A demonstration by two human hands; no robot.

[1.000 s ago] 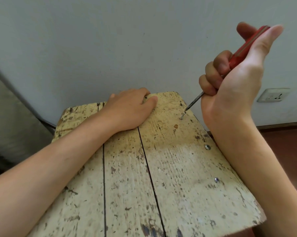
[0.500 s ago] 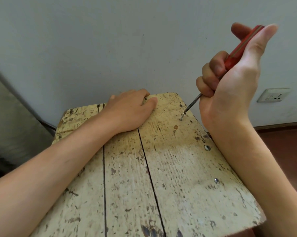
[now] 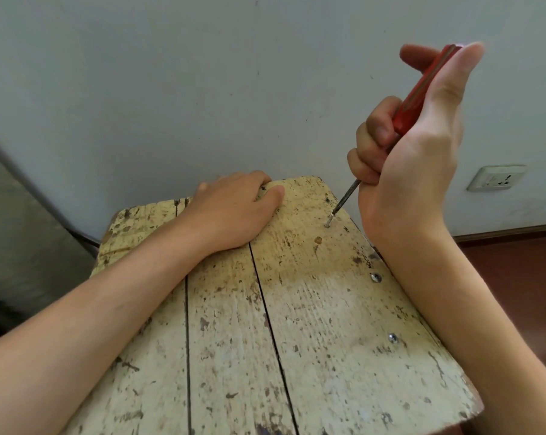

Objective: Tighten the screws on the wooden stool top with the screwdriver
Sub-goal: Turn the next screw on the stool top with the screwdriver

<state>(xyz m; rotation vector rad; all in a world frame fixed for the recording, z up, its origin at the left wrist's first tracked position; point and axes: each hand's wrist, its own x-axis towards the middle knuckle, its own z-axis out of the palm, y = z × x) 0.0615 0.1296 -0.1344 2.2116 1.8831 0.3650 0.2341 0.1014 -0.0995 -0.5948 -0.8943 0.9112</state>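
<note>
The right hand (image 3: 413, 171) had its grip clamped round the red handle of the screwdriver (image 3: 419, 92), thumb stretched up along the handle. The shaft slanted down and left to a raised screw (image 3: 329, 220), which stood partly proud of the wooden stool top (image 3: 312, 340) near its far right corner. The left hand (image 3: 234, 211) lay at the far edge, its grip curled over the board. A second screw (image 3: 375, 277) and a third screw (image 3: 392, 338) sat low along the right edge. A wall socket (image 3: 496, 178) showed behind.
</note>
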